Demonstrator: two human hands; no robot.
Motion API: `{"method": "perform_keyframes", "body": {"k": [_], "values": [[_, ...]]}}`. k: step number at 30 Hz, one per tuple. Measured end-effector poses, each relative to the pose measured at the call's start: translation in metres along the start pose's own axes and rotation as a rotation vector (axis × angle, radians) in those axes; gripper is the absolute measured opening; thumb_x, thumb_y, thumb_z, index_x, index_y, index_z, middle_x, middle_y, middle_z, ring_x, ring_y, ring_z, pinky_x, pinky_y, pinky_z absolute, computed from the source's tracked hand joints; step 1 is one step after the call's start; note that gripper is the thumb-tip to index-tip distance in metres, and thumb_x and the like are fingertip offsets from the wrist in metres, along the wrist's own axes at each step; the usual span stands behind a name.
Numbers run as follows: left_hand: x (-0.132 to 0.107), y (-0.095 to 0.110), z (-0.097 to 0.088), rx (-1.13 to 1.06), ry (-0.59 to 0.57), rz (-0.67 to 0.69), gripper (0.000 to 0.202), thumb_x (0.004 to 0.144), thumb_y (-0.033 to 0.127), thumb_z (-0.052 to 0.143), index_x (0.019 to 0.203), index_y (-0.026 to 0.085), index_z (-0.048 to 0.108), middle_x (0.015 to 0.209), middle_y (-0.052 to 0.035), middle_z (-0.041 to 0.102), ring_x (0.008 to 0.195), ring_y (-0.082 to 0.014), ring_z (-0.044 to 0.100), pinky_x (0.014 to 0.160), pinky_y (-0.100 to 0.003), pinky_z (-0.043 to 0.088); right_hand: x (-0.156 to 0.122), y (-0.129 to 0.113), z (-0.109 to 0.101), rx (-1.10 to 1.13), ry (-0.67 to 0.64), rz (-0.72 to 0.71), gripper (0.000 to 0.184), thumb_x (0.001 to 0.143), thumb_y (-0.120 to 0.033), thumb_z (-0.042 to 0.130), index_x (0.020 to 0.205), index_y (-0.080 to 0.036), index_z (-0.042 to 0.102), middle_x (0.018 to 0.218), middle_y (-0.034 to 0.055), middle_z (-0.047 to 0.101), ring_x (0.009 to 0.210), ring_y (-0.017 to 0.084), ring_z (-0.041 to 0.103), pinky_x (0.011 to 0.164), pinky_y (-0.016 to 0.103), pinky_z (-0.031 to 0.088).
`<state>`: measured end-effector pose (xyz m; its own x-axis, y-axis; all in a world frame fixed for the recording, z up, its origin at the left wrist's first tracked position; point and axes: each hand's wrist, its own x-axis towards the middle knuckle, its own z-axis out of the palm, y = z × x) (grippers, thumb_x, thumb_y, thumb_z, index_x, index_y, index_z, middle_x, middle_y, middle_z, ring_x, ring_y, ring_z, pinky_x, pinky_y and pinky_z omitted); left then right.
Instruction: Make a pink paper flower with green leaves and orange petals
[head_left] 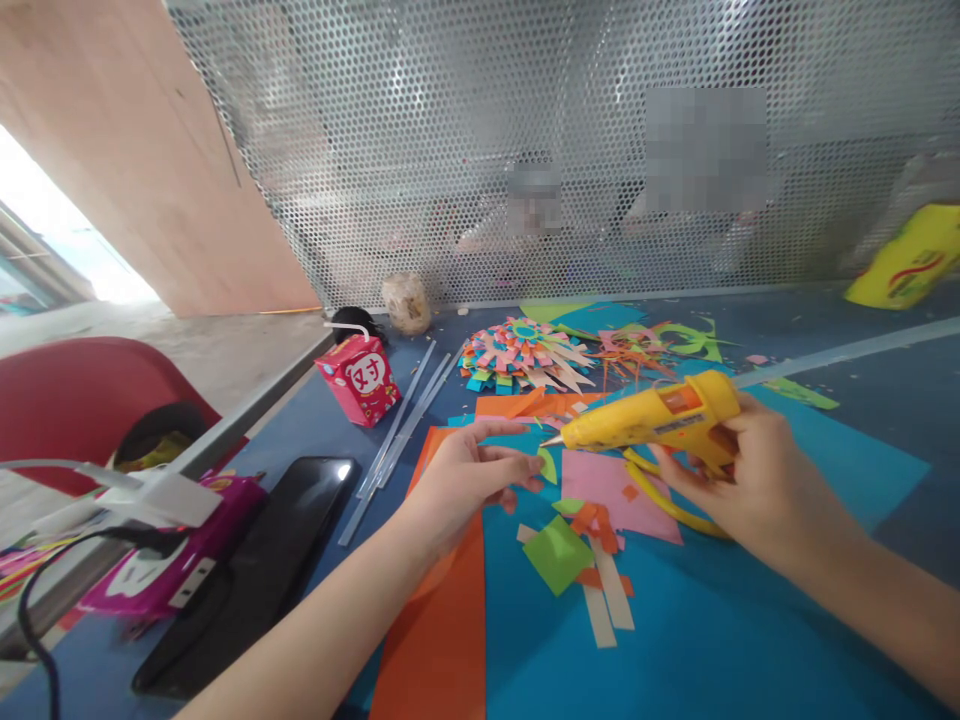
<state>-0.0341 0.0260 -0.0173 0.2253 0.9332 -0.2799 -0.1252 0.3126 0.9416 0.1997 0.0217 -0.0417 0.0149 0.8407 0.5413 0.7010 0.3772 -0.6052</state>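
Observation:
My right hand (757, 480) grips a yellow hot glue gun (645, 415), its nozzle pointing left. A long translucent glue stick (847, 352) runs out of the gun's rear. Close to the nozzle, my left hand (480, 465) is closed at the fingertips on a small green paper leaf (548, 465). Below the hands lie a pink paper square (600, 490), a green paper square (557, 553), cream paper strips (600, 610) and orange scraps. Yellow scissors-like handles (667, 500) show partly beneath the gun. Blue paper (675, 640) and orange paper (442, 630) lie under these pieces.
A fringed multicoloured paper flower (521, 355) sits at the back beside paper shreds (637, 350). Leftward are clear glue sticks (405, 430), a red drink carton (360, 380), a black phone (262, 570) and a purple power strip (180, 550). Perforated metal panel (450, 130) stands behind.

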Motion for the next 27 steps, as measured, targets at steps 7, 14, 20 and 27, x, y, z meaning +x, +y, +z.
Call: {"method": "perform_keyframes", "body": {"k": [7, 14, 20, 27], "values": [[0.0001, 0.0002, -0.0006, -0.006, 0.006, -0.005, 0.049, 0.057, 0.018, 0.077, 0.098, 0.013, 0.053, 0.057, -0.0007, 0.065, 0.046, -0.0103, 0.057, 0.04, -0.018, 0.037, 0.0028, -0.0035, -0.0035, 0.011, -0.027, 0.033, 0.019, 0.068, -0.036, 0.06, 0.076, -0.027, 0.045, 0.068, 0.0059, 0.055, 0.051, 0.023, 0.058, 0.035, 0.034, 0.046], [-0.002, 0.0036, 0.0002, -0.013, 0.034, -0.006, 0.05, 0.057, 0.018, 0.078, 0.1, 0.011, 0.053, 0.057, 0.0, 0.065, 0.04, -0.0067, 0.052, 0.039, -0.018, 0.036, 0.0031, -0.0006, -0.0046, -0.017, -0.005, 0.033, 0.022, 0.065, -0.038, 0.062, 0.073, -0.026, 0.045, 0.074, 0.0064, 0.057, 0.068, 0.025, 0.063, 0.033, 0.026, 0.042], [-0.0027, 0.0054, 0.0009, -0.02, 0.065, -0.006, 0.053, 0.056, 0.02, 0.079, 0.102, 0.01, 0.054, 0.057, -0.0004, 0.065, 0.04, -0.0061, 0.052, 0.04, -0.017, 0.037, 0.0023, 0.0024, -0.0048, 0.001, -0.006, 0.008, 0.021, 0.068, -0.039, 0.06, 0.074, -0.026, 0.045, 0.084, 0.0079, 0.058, 0.075, 0.026, 0.063, 0.041, 0.03, 0.048], [-0.0033, 0.0062, 0.0012, 0.012, 0.087, -0.005, 0.06, 0.052, 0.024, 0.082, 0.103, 0.01, 0.054, 0.057, -0.0004, 0.065, 0.042, -0.0083, 0.055, 0.04, -0.018, 0.036, 0.0033, -0.0002, -0.0046, 0.02, -0.007, 0.043, 0.022, 0.065, -0.039, 0.06, 0.076, -0.026, 0.046, 0.082, 0.0098, 0.059, 0.078, 0.029, 0.064, 0.045, 0.034, 0.051]]}}
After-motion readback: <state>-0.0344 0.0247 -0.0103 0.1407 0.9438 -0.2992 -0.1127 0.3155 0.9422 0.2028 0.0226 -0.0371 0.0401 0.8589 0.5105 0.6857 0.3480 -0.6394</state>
